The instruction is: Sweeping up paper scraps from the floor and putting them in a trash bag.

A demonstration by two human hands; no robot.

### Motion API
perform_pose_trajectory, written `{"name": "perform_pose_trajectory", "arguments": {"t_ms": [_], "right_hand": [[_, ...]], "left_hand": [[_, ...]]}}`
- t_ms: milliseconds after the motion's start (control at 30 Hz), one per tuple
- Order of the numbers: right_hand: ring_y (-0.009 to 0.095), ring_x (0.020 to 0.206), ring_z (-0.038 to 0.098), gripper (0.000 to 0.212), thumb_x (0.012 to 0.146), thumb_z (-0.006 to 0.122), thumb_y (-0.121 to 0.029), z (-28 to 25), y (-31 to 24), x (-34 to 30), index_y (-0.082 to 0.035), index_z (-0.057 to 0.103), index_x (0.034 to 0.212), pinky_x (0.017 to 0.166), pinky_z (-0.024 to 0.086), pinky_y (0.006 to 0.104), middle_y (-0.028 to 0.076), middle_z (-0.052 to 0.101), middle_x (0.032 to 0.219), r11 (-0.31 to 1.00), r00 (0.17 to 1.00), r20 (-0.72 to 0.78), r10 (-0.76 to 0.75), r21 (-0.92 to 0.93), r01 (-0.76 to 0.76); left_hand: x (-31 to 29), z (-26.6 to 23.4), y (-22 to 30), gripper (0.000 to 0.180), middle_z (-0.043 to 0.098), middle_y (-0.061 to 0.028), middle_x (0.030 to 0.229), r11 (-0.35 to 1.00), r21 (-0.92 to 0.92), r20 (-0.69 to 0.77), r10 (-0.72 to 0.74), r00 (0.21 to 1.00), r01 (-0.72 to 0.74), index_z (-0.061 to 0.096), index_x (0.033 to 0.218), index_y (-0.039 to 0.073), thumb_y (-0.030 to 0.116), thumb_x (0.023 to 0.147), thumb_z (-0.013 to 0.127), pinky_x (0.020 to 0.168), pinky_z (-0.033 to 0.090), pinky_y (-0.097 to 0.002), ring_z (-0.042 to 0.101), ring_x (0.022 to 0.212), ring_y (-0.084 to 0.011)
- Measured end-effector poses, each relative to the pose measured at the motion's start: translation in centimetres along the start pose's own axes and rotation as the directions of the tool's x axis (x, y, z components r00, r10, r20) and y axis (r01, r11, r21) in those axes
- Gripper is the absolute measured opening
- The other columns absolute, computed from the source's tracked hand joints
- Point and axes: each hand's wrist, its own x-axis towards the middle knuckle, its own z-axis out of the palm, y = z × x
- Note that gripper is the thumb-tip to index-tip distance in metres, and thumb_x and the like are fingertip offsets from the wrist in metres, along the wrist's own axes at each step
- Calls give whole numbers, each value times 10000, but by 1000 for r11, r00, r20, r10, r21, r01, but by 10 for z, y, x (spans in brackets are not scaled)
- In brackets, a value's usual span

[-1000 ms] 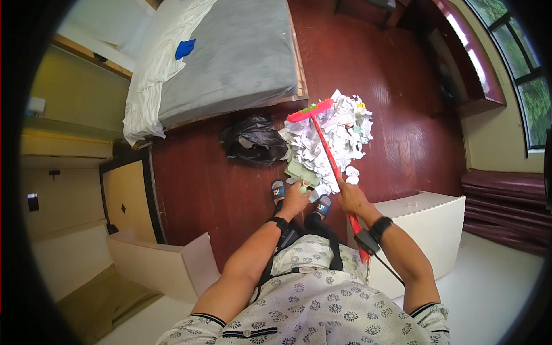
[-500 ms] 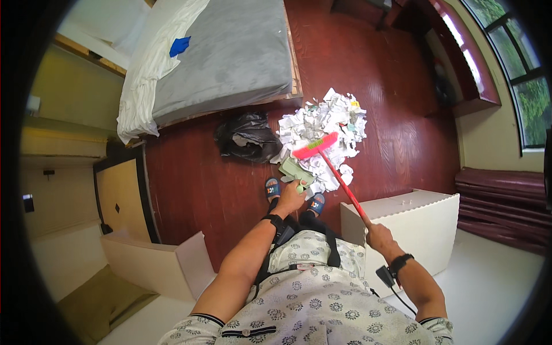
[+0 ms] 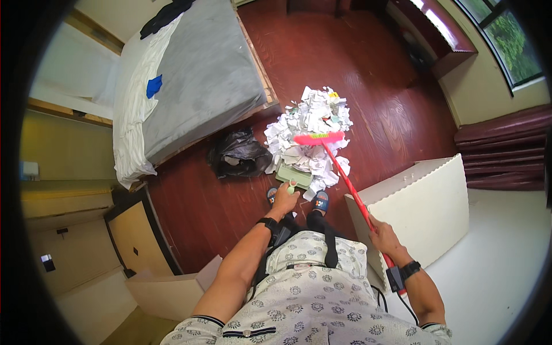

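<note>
My left hand (image 3: 284, 200) is closed round the handle of a pale green dustpan (image 3: 295, 176), which sits low at the near edge of a heap of torn and crumpled white paper (image 3: 307, 115). My right hand (image 3: 384, 237) grips the red shaft of a broom (image 3: 349, 185) near its upper end. Its pink-red head (image 3: 319, 138) rests over the middle of the heap, beyond the dustpan. Some paper lies at the dustpan's far edge; whether any is inside, I cannot tell.
Left of the heap slumps a black plastic bag (image 3: 240, 154), its mouth partly open. A bed with a grey mattress (image 3: 198, 86) stands behind it. A white scalloped-edged cabinet (image 3: 420, 210) is close on my right. My sandalled feet (image 3: 321, 201) are just behind the dustpan.
The broom head has turned from slanted to nearly level across the heap. The dustpan now lies squarer to the paper. My view has swung round a little.
</note>
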Motion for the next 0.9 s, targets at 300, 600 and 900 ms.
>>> {"name": "perform_pose_trajectory", "arguments": {"t_ms": [300,600,900], "right_hand": [[496,939,636,438,858,583,-105,30,-32,151,-27,526,1285,823,498,576,306,665,984,987,985,-140,-101,-141,81],[474,881,668,615,876,529,-75,79,31,110,-42,348,1464,758,539,543,287,681,942,948,986,126,-105,-286,137],[462,924,666,606,854,548,-90,23,-2,3,-45,439,1449,790,530,552,293,682,950,942,942,286,176,-326,-77]], "left_hand": [[-13,3,-48,437,674,-254,1060,1000,5,-6,-6,1000,6,612,1231,111,215,820,716,900,498,-461,653,1023,-415],[-35,-18,-19,430,684,-235,1033,999,50,70,8,998,-12,612,1227,105,231,829,716,881,508,-449,657,1019,-411],[-9,-3,-23,438,693,-239,1018,998,48,77,27,997,-31,620,1224,109,230,817,729,865,515,-450,670,994,-402]]}}
